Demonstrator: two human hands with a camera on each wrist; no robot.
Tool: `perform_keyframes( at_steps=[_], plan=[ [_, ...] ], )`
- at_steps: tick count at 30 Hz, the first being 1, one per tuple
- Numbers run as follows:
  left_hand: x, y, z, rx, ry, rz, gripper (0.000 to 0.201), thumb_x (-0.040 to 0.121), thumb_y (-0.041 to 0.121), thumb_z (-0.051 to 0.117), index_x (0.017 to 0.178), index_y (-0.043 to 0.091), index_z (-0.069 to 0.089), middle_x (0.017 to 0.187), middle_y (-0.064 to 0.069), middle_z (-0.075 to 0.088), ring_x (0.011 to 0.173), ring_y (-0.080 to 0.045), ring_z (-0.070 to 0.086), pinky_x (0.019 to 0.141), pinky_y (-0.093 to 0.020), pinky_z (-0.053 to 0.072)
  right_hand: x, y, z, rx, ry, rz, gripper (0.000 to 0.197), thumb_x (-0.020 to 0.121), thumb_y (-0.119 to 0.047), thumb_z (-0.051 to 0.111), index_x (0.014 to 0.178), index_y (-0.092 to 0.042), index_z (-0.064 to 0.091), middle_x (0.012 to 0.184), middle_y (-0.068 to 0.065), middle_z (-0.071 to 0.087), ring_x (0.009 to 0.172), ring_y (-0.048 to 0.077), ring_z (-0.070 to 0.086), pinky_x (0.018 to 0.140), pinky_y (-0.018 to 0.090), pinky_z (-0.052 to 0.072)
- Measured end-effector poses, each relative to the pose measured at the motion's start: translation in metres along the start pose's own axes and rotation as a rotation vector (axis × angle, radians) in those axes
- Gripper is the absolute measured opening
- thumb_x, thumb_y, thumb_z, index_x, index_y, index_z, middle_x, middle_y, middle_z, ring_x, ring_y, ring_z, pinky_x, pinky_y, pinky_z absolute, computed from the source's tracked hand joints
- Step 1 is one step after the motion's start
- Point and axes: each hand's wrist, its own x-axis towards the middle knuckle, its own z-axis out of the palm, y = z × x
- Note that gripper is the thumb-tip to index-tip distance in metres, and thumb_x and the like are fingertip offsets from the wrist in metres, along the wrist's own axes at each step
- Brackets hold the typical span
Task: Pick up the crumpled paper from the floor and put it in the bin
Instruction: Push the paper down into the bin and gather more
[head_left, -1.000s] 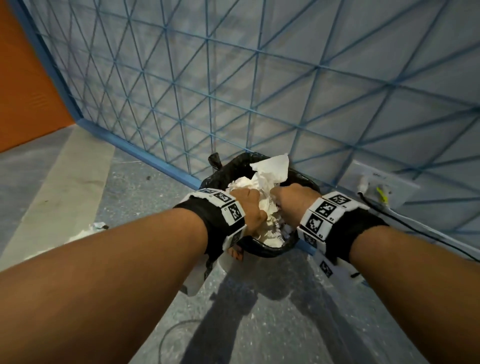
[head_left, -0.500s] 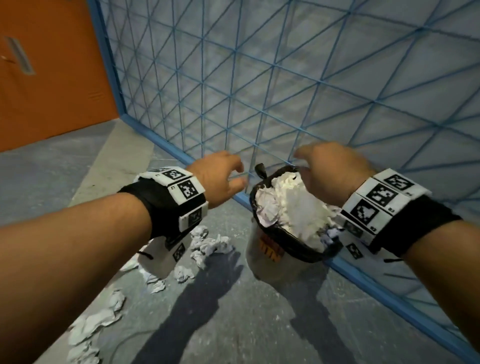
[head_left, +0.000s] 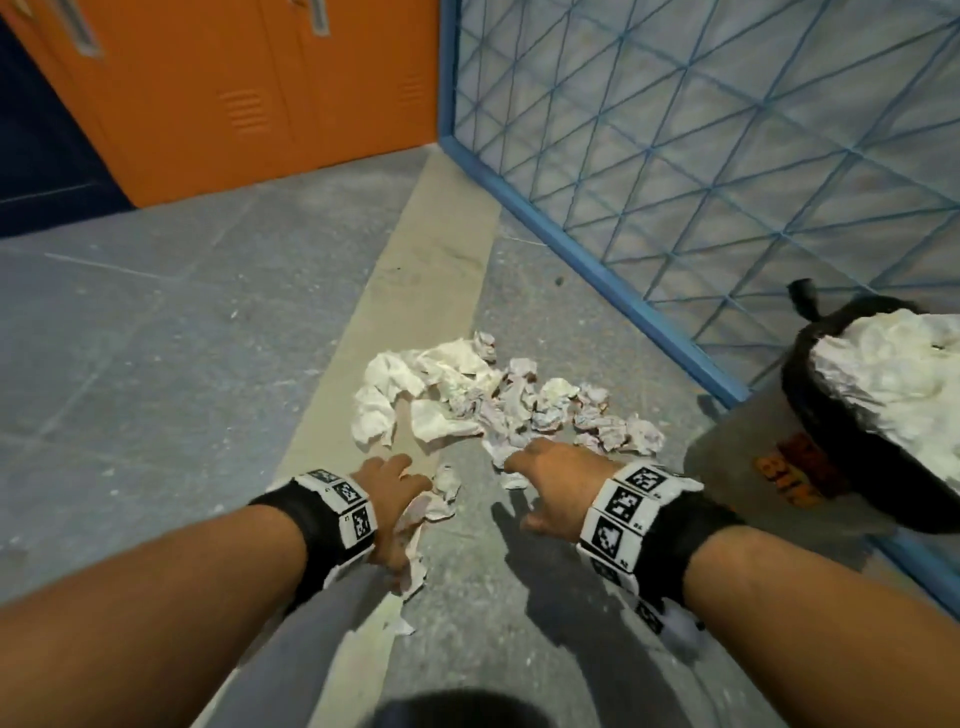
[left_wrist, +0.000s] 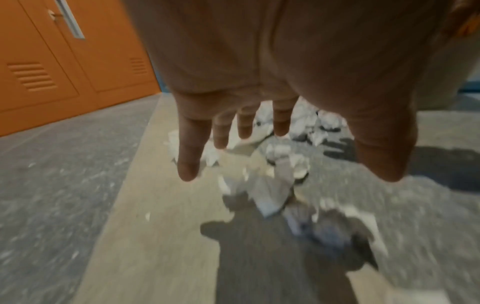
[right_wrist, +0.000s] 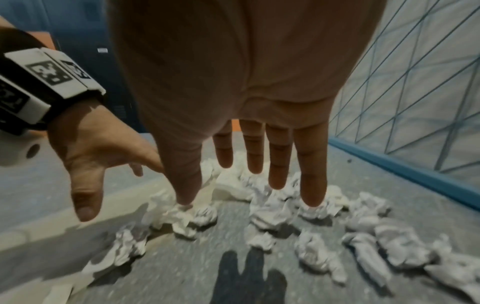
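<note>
Both hands reach down toward a scatter of crumpled paper on the floor, and neither holds anything. The left hand has its grip apart, fingers straight and spread, hovering over a few loose wads near the edge of a pale strip that runs across the grey floor. The right hand is likewise spread wide, fingers straight and pointing down at the pile; whether the tips touch the paper cannot be told, though its shadow on the floor suggests a gap.

The paper lies as a loose band whose long axis runs from the pale strip at the left toward the bin at the right, roughly along the blue frame of the mesh panel. Larger, flatter sheets sit at the left end; smaller, tighter balls cluster at the right end, near the bin's foot. A few stray wads trail back toward the person, under the left wrist.

The bin stands at the right edge against the blue frame, lined with a black bag and heaped above its rim with white paper. Orange lockers stand at the far side of the floor.
</note>
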Motion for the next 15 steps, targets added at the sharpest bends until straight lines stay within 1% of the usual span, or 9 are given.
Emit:
perform_keyframes(
  at_steps=[1,2,4,5,7,9,11,13,15],
  plan=[
    [0.001,-0.002,0.012,0.023,-0.021,0.025,0.096,0.066,0.051,0.074,0.144,0.025,0.024,0.151,-0.013,0.019,0.138,-0.036,0.025,0.113,-0.043,0.026,0.01,-0.007,0.009,0.008,-0.028,0.006,0.063,0.081,-0.039,0.065,0.135,-0.021,0.039,0.131,0.011,0.046,0.116,0.035,0.052,0.093,0.045,0.049],
    [0.002,-0.003,0.021,0.025,-0.048,0.042,0.103,0.063,0.051,0.077,0.145,0.026,0.02,0.154,-0.013,0.011,0.141,-0.037,0.015,0.114,-0.048,0.022,0.019,-0.013,0.018,0.01,-0.059,0.013,0.068,0.078,-0.04,0.069,0.135,-0.021,0.037,0.131,0.011,0.045,0.116,0.036,0.051,0.092,0.047,0.049],
    [0.004,-0.004,0.036,-0.016,-0.095,0.042,0.119,0.052,0.057,0.082,0.145,0.033,0.01,0.157,-0.006,-0.008,0.144,-0.04,-0.002,0.105,-0.065,0.026,0.034,-0.024,0.036,0.011,-0.12,0.039,0.078,0.071,-0.042,0.076,0.134,-0.023,0.034,0.134,0.01,0.04,0.117,0.038,0.05,0.092,0.049,0.049],
    [0.005,-0.005,0.043,-0.029,-0.102,0.047,0.122,0.049,0.058,0.082,0.143,0.038,0.007,0.156,-0.002,-0.014,0.144,-0.04,-0.007,0.099,-0.07,0.028,0.039,-0.027,0.044,0.023,-0.142,0.059,0.082,0.069,-0.042,0.077,0.135,-0.024,0.033,0.137,0.009,0.037,0.12,0.038,0.047,0.093,0.049,0.048],
    [0.008,-0.006,0.054,-0.042,-0.081,0.065,0.119,0.053,0.059,0.08,0.143,0.038,0.006,0.156,-0.001,-0.017,0.144,-0.04,-0.005,0.097,-0.072,0.03,0.048,-0.03,0.06,0.047,-0.143,0.099,0.085,0.068,-0.044,0.077,0.136,-0.025,0.031,0.142,0.009,0.03,0.123,0.038,0.043,0.096,0.048,0.047],
    [0.012,-0.006,0.062,-0.043,-0.028,0.087,0.107,0.061,0.056,0.076,0.142,0.036,0.011,0.157,-0.003,-0.01,0.142,-0.039,0.005,0.096,-0.065,0.036,0.054,-0.025,0.068,0.051,-0.099,0.14,0.078,0.071,-0.044,0.074,0.135,-0.025,0.033,0.142,0.008,0.03,0.123,0.037,0.042,0.095,0.048,0.047],
    [0.017,-0.005,0.067,-0.014,0.056,0.091,0.088,0.067,0.051,0.072,0.137,0.033,0.021,0.153,-0.005,0.008,0.134,-0.037,0.021,0.087,-0.054,0.045,0.059,-0.014,0.071,0.062,-0.04,0.177,0.069,0.076,-0.041,0.071,0.133,-0.024,0.036,0.14,0.007,0.032,0.122,0.035,0.043,0.094,0.047,0.047],
    [0.024,-0.003,0.067,0.013,0.119,0.077,0.068,0.075,0.042,0.067,0.13,0.029,0.03,0.142,-0.007,0.025,0.121,-0.033,0.034,0.078,-0.045,0.048,0.062,0.0,0.069,0.097,0.015,0.223,0.064,0.079,-0.037,0.069,0.133,-0.025,0.037,0.139,0.007,0.032,0.121,0.034,0.043,0.095,0.046,0.047],
    [0.032,-0.001,0.065,0.002,0.121,0.092,0.055,0.081,0.033,0.063,0.128,0.025,0.035,0.135,-0.007,0.032,0.115,-0.032,0.039,0.076,-0.042,0.05,0.066,0.014,0.067,0.134,0.057,0.259,0.065,0.079,-0.036,0.069,0.135,-0.029,0.036,0.14,0.007,0.029,0.121,0.034,0.043,0.096,0.044,0.047]
  ],
)
